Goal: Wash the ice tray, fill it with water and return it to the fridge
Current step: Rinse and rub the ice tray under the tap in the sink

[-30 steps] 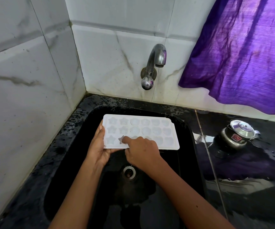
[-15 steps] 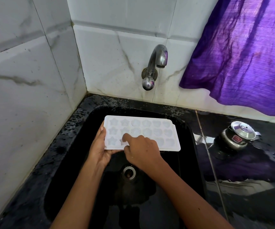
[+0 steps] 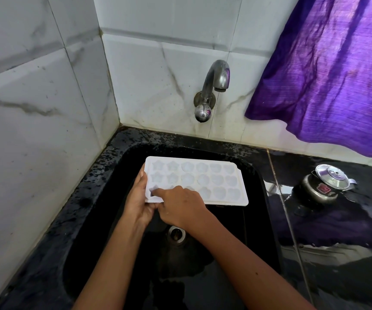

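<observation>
A white ice tray (image 3: 205, 177) with star, round and heart moulds is held level over the black sink (image 3: 254, 220). My left hand (image 3: 139, 201) grips the tray's left end from below and the side. My right hand (image 3: 181, 208) lies on the tray's near left part, its forefinger pressed into the near-left star mould. The metal tap (image 3: 214, 86) on the back wall stands above the tray, and no water runs from it. The drain (image 3: 176, 234) shows below my hands.
White marble-pattern tiles (image 3: 35, 130) close the left and back sides. A purple cloth (image 3: 337, 70) hangs at the upper right. On the wet black counter (image 3: 337, 253) to the right of the sink sits a small steel pot with a lid (image 3: 325, 184).
My right forefinger has slid left along the tray's near row to the corner star mould. The tray and my left hand have stayed about where they were.
</observation>
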Available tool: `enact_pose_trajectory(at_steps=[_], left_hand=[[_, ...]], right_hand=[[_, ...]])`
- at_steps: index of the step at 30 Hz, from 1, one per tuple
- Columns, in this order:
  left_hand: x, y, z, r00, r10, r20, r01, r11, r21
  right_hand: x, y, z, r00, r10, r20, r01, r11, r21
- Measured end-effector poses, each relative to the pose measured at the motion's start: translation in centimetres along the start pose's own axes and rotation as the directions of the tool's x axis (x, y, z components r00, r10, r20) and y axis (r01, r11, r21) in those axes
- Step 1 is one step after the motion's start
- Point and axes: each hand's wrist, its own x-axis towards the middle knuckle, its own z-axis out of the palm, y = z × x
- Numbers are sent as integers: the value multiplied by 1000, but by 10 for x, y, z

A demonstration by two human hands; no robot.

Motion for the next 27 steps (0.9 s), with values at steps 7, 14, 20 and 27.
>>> enact_pose_trajectory(at_steps=[7,14,20,27], left_hand=[[0,-1,-1,1000,3,-28,-3,1000,0],[1,-1,-2,999,11,-30,-11,1000,8],[1,1,-2,999,-5,-42,4,1000,-11],[-1,2,-4,999,6,-51,-5,1000,15]], right_hand=[[1,0,-1,999,-23,-32,21,997,-72],[1,-6,-2,1000,8,28,-6,998,-65],[-3,3,-6,1000,21,21,-22,999,30],[-13,55,-22,843,323,-431,-291,946,139]])
